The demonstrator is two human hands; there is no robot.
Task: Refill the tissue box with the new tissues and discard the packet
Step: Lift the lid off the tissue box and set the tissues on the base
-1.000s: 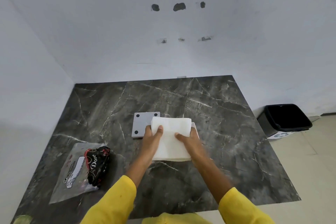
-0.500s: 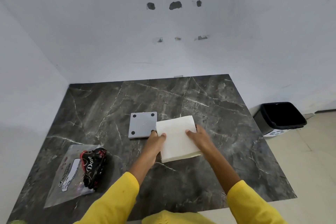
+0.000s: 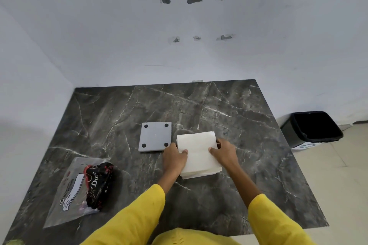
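I see the stack of white tissues (image 3: 197,153) lying on the dark marbled tabletop (image 3: 249,125), a little right of centre, its lower edge showing several loose layers. My left hand (image 3: 175,158) clasps the stack's left edge, thumb on top of the paper and fingers curled beneath or beside it; my right hand (image 3: 225,155) clasps the right edge likewise, thumb on the top sheet. Both hands are closed on the tissues. Whether the stack rests fully on the tabletop or is slightly raised, I cannot tell. A dark gap shows at the stack's upper right edge by my right fingers; what lies under it is hidden. Just beside the stack on its left lies a grey square panel (image 3: 155,137) with four black round feet at its corners, flat on the tabletop, its near right corner close to my left hand. Well apart, near the front left of the tabletop, lies the clear plastic packet (image 3: 79,191) with black and red printing, flattened and crumpled. On the floor to the right of the tabletop stands a black bin (image 3: 312,127), open-topped. Yellow sleeves (image 3: 278,223) cover both forearms.
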